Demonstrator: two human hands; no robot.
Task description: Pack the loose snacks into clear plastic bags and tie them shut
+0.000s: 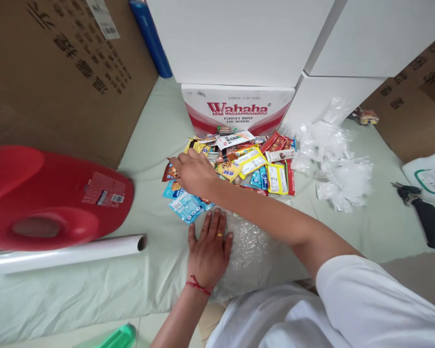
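Observation:
My right hand (196, 175) reaches across to the left side of a pile of wrapped snacks, its fingers bent around a brown snack packet (169, 171). The thumb's grip is partly hidden. Blue packets (188, 207) lie just below that hand. To its right are yellow packets (252, 161), a white packet (235, 139) and red packets (274, 143). My left hand (209, 249) lies flat with fingers spread, holding nothing. It rests beside a clear plastic bag (248, 241) in front of the pile.
A Wahaba carton (239, 108) stands behind the pile, under white boxes (232, 38). Crumpled clear bags (342, 169) lie at right, near a black-handled tool (429, 220) and a white bottle (429, 174). A red jug (58, 193) and a white roll (68, 251) sit at left.

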